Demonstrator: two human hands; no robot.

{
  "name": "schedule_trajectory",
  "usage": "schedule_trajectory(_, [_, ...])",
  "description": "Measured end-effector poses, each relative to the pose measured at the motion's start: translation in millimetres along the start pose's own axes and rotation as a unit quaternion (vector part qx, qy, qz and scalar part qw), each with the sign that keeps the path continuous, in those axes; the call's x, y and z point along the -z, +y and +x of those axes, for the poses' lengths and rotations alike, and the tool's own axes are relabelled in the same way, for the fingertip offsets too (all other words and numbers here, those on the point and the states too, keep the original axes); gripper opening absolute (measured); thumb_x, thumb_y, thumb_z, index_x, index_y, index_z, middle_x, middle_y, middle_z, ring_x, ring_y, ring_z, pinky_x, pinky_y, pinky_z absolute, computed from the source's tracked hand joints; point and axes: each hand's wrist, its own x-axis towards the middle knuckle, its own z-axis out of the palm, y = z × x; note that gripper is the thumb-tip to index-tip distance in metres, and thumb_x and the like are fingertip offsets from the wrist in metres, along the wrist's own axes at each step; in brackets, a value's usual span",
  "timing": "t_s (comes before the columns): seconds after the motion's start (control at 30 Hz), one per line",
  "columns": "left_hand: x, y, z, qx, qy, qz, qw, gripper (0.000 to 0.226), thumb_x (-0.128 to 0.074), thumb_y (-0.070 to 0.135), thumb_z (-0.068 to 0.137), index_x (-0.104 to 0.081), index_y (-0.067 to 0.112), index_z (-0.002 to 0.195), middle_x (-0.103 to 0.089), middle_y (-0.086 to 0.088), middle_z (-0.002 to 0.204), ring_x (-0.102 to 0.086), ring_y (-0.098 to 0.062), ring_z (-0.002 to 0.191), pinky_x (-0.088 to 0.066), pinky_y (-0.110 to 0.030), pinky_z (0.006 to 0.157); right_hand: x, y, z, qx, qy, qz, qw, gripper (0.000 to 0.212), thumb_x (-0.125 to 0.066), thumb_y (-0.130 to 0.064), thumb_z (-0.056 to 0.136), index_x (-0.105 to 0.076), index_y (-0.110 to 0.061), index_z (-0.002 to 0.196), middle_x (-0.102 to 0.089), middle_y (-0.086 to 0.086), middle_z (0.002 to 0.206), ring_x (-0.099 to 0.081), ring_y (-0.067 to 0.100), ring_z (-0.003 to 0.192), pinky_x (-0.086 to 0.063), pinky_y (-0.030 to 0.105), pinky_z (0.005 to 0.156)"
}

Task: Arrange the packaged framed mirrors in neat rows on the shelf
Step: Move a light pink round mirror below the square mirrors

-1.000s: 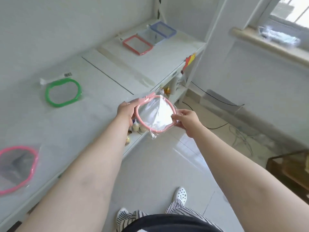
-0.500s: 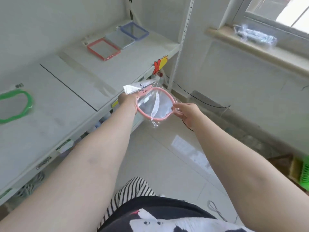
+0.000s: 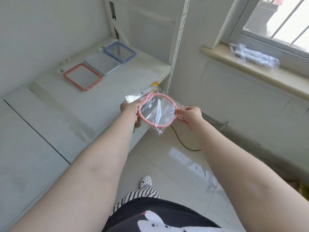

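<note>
I hold a round pink-framed mirror in clear plastic wrap just off the front edge of the white shelf. My left hand grips its left rim and my right hand pinches its right rim. Three square packaged mirrors lie in a row at the shelf's far end: a red-framed mirror, a grey-framed mirror and a blue-framed mirror, the grey one partly under the blue one.
A white perforated shelf upright stands right of the shelf. A windowsill carries a plastic-wrapped bundle. A black cable trails over the tiled floor. My shoe shows below.
My view has swung right along the shelf: the green and pink mirrors on the left have left the frame, and the square mirrors now lie closer. Both hands still hold the pink mirror.
</note>
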Motion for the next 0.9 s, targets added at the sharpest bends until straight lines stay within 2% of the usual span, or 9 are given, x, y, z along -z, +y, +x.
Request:
schedule_trajectory(0.07, [-16.5,19.4,16.8,-0.014,-0.007,0.015,1.0,0.05,-0.084,0.019,0.067,-0.058,0.003,0.107,-0.067,-0.009,0.089,-0.056,-0.022,0.064,-0.047,-0.033,0.055,0.4,-19.2,20.2,0.007,0.007,-0.018,1.0,0.02,-0.074,0.002,0.074,-0.065,0.002,0.091,-0.067,0.012,0.083,-0.067,0.014,0.051,-0.053,0.017,0.047])
schedule_trajectory(0.13, [-31.3,37.7,33.1,-0.034,-0.015,0.021,0.999,0.053,-0.083,0.015,0.07,-0.059,0.0,0.115,-0.071,-0.009,0.096,-0.063,-0.025,0.071,-0.054,-0.029,0.062,-1.9,-34.2,41.5,0.013,0.011,-0.025,1.0,0.017,-0.074,0.002,0.074,-0.064,-0.001,0.087,-0.067,0.01,0.082,-0.068,0.016,0.056,-0.058,0.02,0.055])
schedule_trajectory(0.23, [-47.0,60.9,53.9,-0.05,-0.013,0.015,0.999,0.058,-0.083,0.013,0.07,-0.058,0.002,0.12,-0.068,-0.007,0.084,-0.061,-0.019,0.061,-0.053,-0.024,0.053,-12.6,-51.3,71.9,0.02,0.01,-0.034,0.999,0.017,-0.074,0.003,0.073,-0.06,-0.007,0.075,-0.065,0.007,0.077,-0.067,0.016,0.058,-0.06,0.021,0.061])
schedule_trajectory(0.3, [-53.4,73.3,68.4,-0.055,0.001,0.012,0.998,0.065,-0.086,0.016,0.066,-0.057,0.001,0.122,-0.069,-0.009,0.086,-0.062,-0.02,0.063,-0.053,-0.026,0.057,-22.7,-61.9,89.9,0.025,-0.002,-0.044,0.999,0.018,-0.074,0.002,0.073,-0.06,-0.009,0.071,-0.064,0.006,0.074,-0.065,0.015,0.057,-0.06,0.022,0.064])
schedule_trajectory(0.37, [-59.8,83.8,85.8,-0.062,0.025,0.008,0.998,0.067,-0.087,0.017,0.065,-0.056,-0.001,0.121,-0.067,-0.01,0.094,-0.062,-0.023,0.074,-0.051,-0.024,0.057,-33.3,-73.2,111.0,0.028,-0.017,-0.049,0.998,0.019,-0.074,0.001,0.075,-0.059,-0.009,0.069,-0.064,0.008,0.075,-0.065,0.017,0.06,-0.061,0.028,0.073])
schedule_trajectory(0.47, [-72.0,97.6,113.8,-0.07,0.053,-0.009,0.996,0.074,-0.088,0.018,0.063,-0.053,-0.002,0.125,-0.068,-0.011,0.108,-0.065,-0.026,0.09,-0.052,-0.027,0.074,-47.7,-92.5,146.3,0.026,-0.032,-0.063,0.997,0.024,-0.074,0.0,0.077,-0.055,-0.01,0.067,-0.066,0.014,0.081,-0.065,0.024,0.068,-0.059,0.038,0.083])
schedule_trajectory(0.7, [-108.9,141.4,172.6,-0.071,0.104,-0.061,0.99,0.094,-0.089,0.019,0.062,-0.04,0.002,0.14,-0.063,-0.018,0.126,-0.063,-0.032,0.113,-0.049,-0.041,0.101,-72.6,-155.3,230.5,0.001,-0.13,-0.104,0.986,0.023,-0.072,0.004,0.078,-0.054,-0.009,0.073,-0.065,0.013,0.077,-0.066,0.024,0.064,-0.062,0.032,0.062])
schedule_trajectory(0.8, [-121.1,153.2,190.4,-0.066,0.122,-0.049,0.989,0.079,-0.08,0.008,0.071,-0.042,0.003,0.139,-0.062,-0.018,0.126,-0.064,-0.031,0.112,-0.051,-0.04,0.097,-84.4,-171.7,264.0,-0.008,-0.15,-0.138,0.979,0.025,-0.07,0.005,0.079,-0.052,-0.009,0.071,-0.061,0.016,0.082,-0.066,0.029,0.073,-0.06,0.045,0.078])
schedule_trajectory(0.9, [-125.9,156.4,207.2,-0.057,0.168,-0.028,0.984,0.063,-0.069,-0.001,0.078,-0.045,0.004,0.136,-0.063,-0.012,0.119,-0.068,-0.025,0.089,-0.054,-0.031,0.074,-99.3,-177.6,288.1,-0.018,-0.171,-0.161,0.972,0.03,-0.07,0.005,0.079,-0.048,-0.012,0.067,-0.057,0.014,0.075,-0.062,0.024,0.072,-0.056,0.048,0.088])
